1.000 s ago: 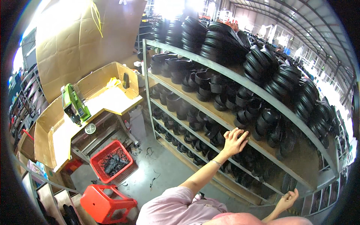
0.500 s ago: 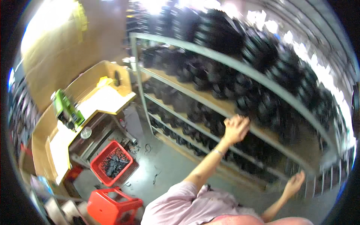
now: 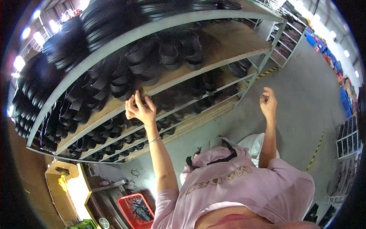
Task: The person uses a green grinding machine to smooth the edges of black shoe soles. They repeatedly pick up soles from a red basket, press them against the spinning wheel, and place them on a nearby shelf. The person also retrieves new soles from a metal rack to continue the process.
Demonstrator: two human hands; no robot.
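Note:
My left hand [image 3: 141, 110] is raised in front of the shelf rack, fingers apart and nothing in them. It is nearest to the edge of a wooden shelf [image 3: 171, 82] that bears rows of black slide sandals [image 3: 169, 53]. Whether its fingertips touch the shelf edge I cannot tell. Off to the right, my right hand [image 3: 268, 101] hangs over the grey floor beyond the rack's end, its fingers loosely bent and apart, holding nothing. Tight stacks of black soles or footwear [image 3: 110, 23] fill the top shelf.
The rack's grey metal frame [image 3: 276, 42] curves across the view. At lower left stand a yellow-edged workbench [image 3: 82, 191] and a red basket [image 3: 124, 202] with black scraps. A white sack [image 3: 251, 145] lies behind my body. Farther right are another rack [image 3: 347, 137] and yellow-black floor tape [image 3: 315, 150].
My view has swung to the right along the rack, so the bench and red basket now sit at lower left. The red stool has left view. Both hands remain without anything in them.

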